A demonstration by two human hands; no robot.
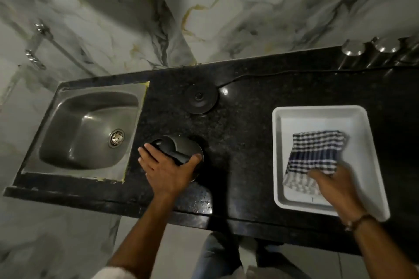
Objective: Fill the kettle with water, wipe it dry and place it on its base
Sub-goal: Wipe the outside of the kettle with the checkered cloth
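Note:
A steel kettle (pixel 179 144) with a black lid and handle stands on the black counter (pixel 238 142), just right of the sink. My left hand (pixel 167 170) rests on its top, fingers spread around the handle. The round black kettle base (pixel 200 98) sits further back on the counter, its cord running right. A blue-and-white checked cloth (pixel 315 154) lies in a white tray (pixel 278 156) at the right. My right hand (pixel 333 183), blurred, lies on the cloth's near edge, fingers touching it.
A steel sink (pixel 88 129) with a drain is set in the counter's left end; a tap (pixel 36 52) is on the marble wall above it. Steel canisters (pixel 371 50) stand at the back right. Water drops lie near the counter's front edge.

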